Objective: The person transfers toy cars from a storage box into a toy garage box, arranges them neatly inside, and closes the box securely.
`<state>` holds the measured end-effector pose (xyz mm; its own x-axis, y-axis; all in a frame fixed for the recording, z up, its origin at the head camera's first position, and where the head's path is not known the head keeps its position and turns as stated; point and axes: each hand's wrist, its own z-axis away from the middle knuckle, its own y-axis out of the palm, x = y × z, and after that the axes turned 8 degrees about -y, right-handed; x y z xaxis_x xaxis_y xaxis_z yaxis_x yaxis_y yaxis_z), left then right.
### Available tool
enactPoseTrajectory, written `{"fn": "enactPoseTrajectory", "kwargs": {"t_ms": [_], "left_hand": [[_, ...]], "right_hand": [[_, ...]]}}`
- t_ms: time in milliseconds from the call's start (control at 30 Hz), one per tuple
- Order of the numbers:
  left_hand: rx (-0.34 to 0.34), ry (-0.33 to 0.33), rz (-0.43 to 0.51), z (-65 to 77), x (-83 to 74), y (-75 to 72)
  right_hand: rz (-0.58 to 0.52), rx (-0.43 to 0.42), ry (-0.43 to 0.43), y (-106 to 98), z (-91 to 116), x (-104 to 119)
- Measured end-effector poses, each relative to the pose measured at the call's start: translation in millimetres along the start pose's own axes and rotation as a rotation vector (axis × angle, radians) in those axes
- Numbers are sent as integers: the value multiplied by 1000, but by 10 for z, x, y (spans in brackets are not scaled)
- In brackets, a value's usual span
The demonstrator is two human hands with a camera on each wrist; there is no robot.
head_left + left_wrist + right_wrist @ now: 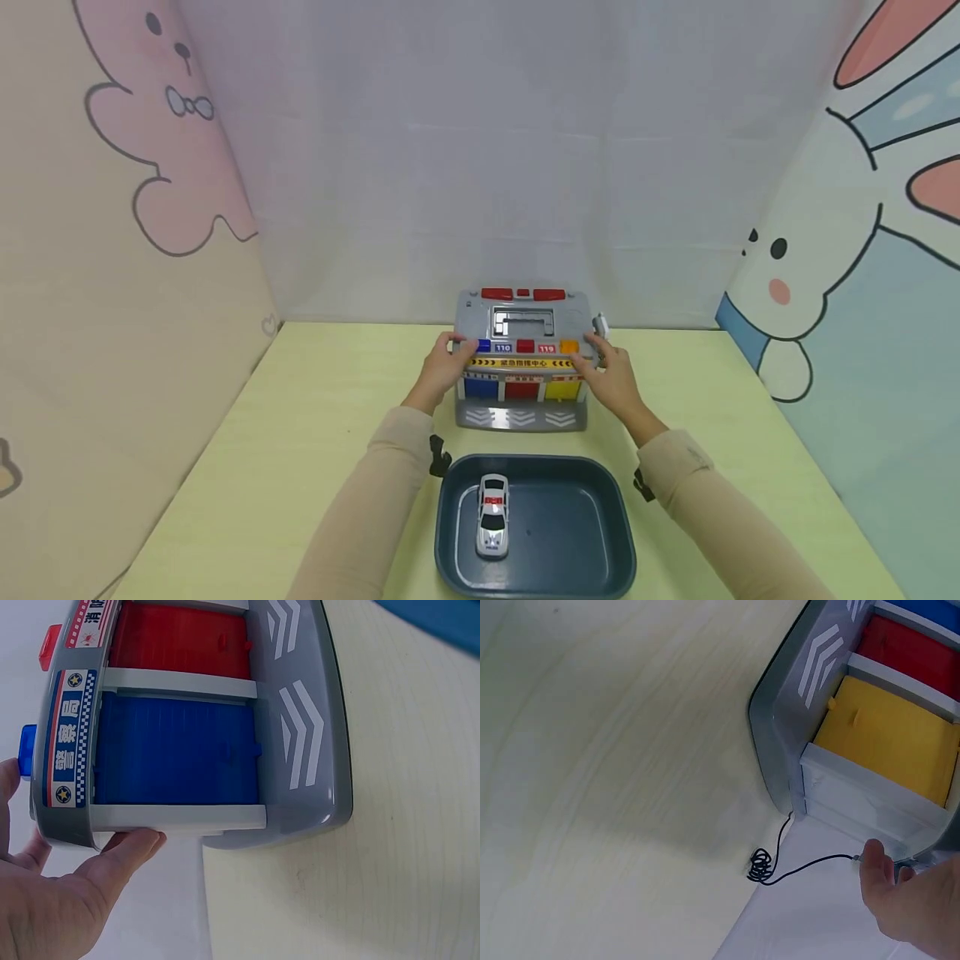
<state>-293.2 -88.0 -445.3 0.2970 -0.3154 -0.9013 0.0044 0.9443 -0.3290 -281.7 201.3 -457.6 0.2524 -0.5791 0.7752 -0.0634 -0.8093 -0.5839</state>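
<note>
A grey toy garage [522, 364] stands at the back of the table, with blue, red and yellow doors and chevrons on its front ramp. My left hand [444, 367] grips its left side near the roof edge. In the left wrist view, the thumb of that hand [67, 900] lies along the side wall beside the blue door [176, 750]. On the opposite side my right hand [617, 385] holds the garage by its upper edge. The right wrist view has this hand [922, 904] below the yellow door [892, 735], its fingers partly hidden.
A dark blue tray [562, 533] sits in front of the garage, between my forearms. Inside lies a white toy police car [492, 521]. A coiled black cord [760, 866] runs by the garage's right side. Printed fabric walls [525, 167] enclose the table.
</note>
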Motion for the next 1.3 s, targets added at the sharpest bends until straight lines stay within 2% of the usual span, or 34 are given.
{"fn": "enactPoseTrajectory", "kwargs": {"t_ms": [200,333,567,800,967,1100,1300], "left_hand": [[-3,5,9,22,11,-1],[-12,11,5,8,34,8],[-25,24,-13,43,67,34],[-58,47,-44,72,13,32],[-28,60,-52,66,6,14],[9,77,-26,68,64,-21],[9,110,39,125,206,-29]], "right_hand": [[-231,46,81,-13,17,5],[-338,47,132,5,31,-5],[-488,44,150,34,65,-68],[-529,79,150,-3,40,-50],[-567,97,153,-27,29,-22],[-551,96,166,-22,27,-8],[-520,106,166,-14,36,-1]]}}
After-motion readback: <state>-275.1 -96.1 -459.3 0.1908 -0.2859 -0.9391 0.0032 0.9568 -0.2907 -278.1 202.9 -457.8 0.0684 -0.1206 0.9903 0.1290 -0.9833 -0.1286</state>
